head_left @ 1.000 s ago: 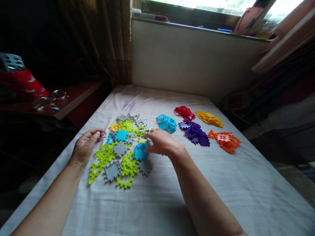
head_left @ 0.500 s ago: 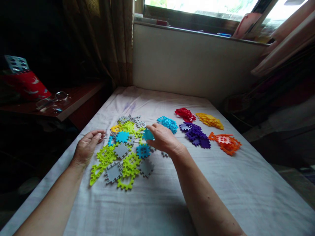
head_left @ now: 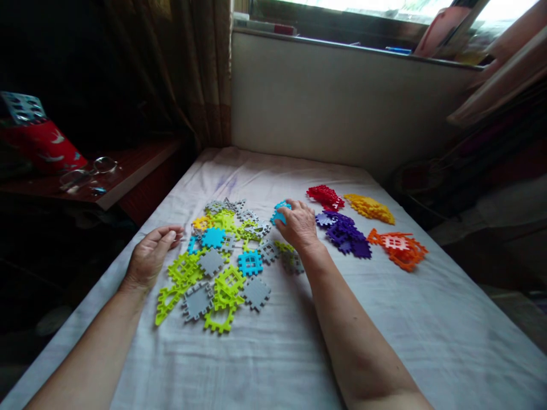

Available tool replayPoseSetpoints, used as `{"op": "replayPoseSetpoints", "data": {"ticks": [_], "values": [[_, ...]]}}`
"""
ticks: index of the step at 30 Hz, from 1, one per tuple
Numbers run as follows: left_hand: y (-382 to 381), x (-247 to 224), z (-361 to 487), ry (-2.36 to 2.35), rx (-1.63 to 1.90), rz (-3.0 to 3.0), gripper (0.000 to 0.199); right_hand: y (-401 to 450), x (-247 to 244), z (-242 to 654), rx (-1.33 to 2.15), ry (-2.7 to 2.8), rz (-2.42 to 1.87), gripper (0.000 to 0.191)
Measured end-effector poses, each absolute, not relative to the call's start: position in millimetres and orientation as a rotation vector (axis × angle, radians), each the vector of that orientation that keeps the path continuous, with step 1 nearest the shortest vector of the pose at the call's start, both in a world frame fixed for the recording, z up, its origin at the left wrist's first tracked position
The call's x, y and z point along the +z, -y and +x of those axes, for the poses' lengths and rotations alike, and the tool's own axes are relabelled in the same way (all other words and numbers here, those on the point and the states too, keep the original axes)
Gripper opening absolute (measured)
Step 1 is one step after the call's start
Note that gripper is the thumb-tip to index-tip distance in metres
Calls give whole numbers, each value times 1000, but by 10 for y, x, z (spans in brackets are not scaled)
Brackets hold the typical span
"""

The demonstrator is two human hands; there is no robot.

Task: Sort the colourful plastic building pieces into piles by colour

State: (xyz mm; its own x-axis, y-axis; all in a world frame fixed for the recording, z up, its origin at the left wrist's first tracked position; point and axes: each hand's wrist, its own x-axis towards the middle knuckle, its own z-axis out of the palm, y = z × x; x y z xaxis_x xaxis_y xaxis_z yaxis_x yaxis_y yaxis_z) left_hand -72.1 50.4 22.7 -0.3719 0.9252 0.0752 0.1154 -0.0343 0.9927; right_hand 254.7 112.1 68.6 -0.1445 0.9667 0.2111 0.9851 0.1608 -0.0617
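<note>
Shifting the right hand [head_left: 298, 225] from the mixed lime, grey and blue toothed-plastic heap [head_left: 211, 262] onto the sky-blue toothed-plastic pile [head_left: 279, 212] — not revealing whether gripping — so apparently bringing blue to blue, while holding the left hand [head_left: 147, 259] loosely curled, visibly empty, beside the former.

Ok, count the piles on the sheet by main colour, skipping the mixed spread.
Blue pile, partly hidden by the right hand: 1
Red pile: 1
Yellow pile: 1
Purple pile: 1
Orange pile, one pinkish piece on it: 1
Total: 5
</note>
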Motion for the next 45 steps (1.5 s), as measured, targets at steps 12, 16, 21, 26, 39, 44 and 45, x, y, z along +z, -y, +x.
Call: {"op": "replayPoseSetpoints", "data": {"ticks": [12,16,21,26,39,44,45], "values": [[-512,217,-740,-1551,1475,1174,51,-633,990,2083,245,2958,-1473,34],[-516,209,-742,-1564,1485,1159,54,-603,994,2061,263,2919,-1512,37],[-511,215,-737,-1563,1467,1163,53,-645,1003,2081,294,2855,-1482,33],[-524,181,-724,-1642,1443,1248,47,-822,1054,2375,465,2641,-1557,14],[-583,-68,-814,-2107,1108,1963,20,-1081,853,3046,183,2123,-2006,23],[-607,-71,-822,-2099,1032,1963,24,-971,932,2686,45,2177,-1895,26],[-607,-67,-818,-2104,1028,1960,23,-939,927,2565,73,2239,-1806,26]]}}
